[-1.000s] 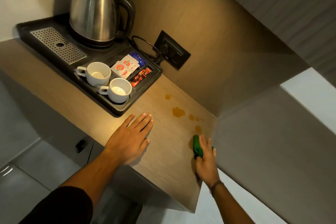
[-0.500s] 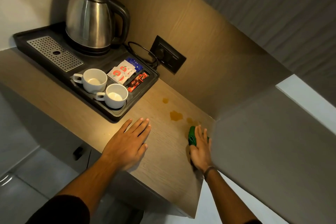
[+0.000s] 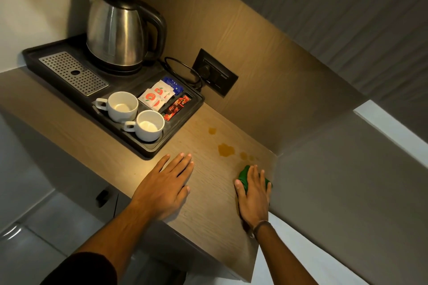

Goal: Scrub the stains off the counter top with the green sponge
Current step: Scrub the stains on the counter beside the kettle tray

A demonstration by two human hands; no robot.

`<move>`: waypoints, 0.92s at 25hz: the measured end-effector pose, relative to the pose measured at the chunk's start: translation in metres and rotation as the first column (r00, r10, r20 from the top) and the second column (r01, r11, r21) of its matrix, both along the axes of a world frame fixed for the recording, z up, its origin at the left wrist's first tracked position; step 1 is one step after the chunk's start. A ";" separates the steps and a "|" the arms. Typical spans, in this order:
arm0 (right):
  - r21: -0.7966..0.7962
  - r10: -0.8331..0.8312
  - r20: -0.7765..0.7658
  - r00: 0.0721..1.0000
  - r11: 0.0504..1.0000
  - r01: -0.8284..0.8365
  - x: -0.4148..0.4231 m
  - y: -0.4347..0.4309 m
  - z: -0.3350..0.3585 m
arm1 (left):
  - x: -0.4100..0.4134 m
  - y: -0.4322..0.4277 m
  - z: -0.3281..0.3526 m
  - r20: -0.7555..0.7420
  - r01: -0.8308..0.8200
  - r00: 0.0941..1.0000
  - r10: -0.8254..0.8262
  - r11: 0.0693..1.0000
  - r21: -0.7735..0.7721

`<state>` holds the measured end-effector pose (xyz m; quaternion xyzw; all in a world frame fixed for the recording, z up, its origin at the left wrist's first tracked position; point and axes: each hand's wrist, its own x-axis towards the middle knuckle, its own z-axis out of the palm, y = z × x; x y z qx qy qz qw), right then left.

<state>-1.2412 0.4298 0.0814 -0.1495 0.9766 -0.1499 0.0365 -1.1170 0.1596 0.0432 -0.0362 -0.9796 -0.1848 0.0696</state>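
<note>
A black tray [image 3: 148, 149] is sitting upper left, beside the left hand [image 3: 165, 184] lying flat, open. The right hand [image 3: 253, 194] is pressing the green sponge [image 3: 243, 174], mostly covered, just below amber stains [image 3: 225, 149].

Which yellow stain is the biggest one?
The blotchy stain in the middle of the row is biggest. The stain nearer the tray is smaller, and the ones towards the sponge are little dots.

Dim warm light pools on the counter top [image 3: 203, 203]; edges distorted
</note>
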 end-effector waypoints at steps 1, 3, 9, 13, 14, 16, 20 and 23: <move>0.030 0.041 -0.025 0.999 0.999 -0.041 0.004 0.006 -0.004 | 0.000 0.000 0.000 0.002 0.004 1.000 -0.004 1.000 0.002; 0.081 0.128 -0.005 0.992 0.989 -0.127 0.007 0.025 -0.006 | 0.000 0.000 -0.001 -0.003 -0.002 1.000 0.002 1.000 0.009; 0.081 0.004 -0.005 1.000 0.997 -0.003 -0.044 -0.001 0.001 | -0.001 0.000 -0.002 0.008 0.000 1.000 0.000 1.000 0.004; 0.046 0.169 -0.015 0.986 0.985 -0.168 -0.026 0.036 -0.005 | 0.000 0.001 -0.003 0.012 -0.009 1.000 0.009 1.000 0.005; 0.039 0.125 -0.006 0.992 0.991 -0.125 -0.037 0.037 -0.004 | 0.000 0.001 -0.002 0.014 -0.005 1.000 0.005 1.000 0.005; 0.049 -0.032 0.001 0.999 0.998 0.032 -0.069 0.013 0.004 | 0.000 0.001 -0.002 0.009 -0.005 1.000 0.006 1.000 -0.004; 0.036 0.102 -0.020 0.995 0.994 -0.101 -0.069 -0.031 0.004 | -0.001 0.000 0.000 -0.002 -0.011 1.000 0.011 1.000 -0.003; 0.029 0.211 -0.023 0.977 0.977 -0.210 -0.048 0.010 -0.003 | -0.001 0.001 0.001 -0.001 -0.019 1.000 0.019 1.000 -0.001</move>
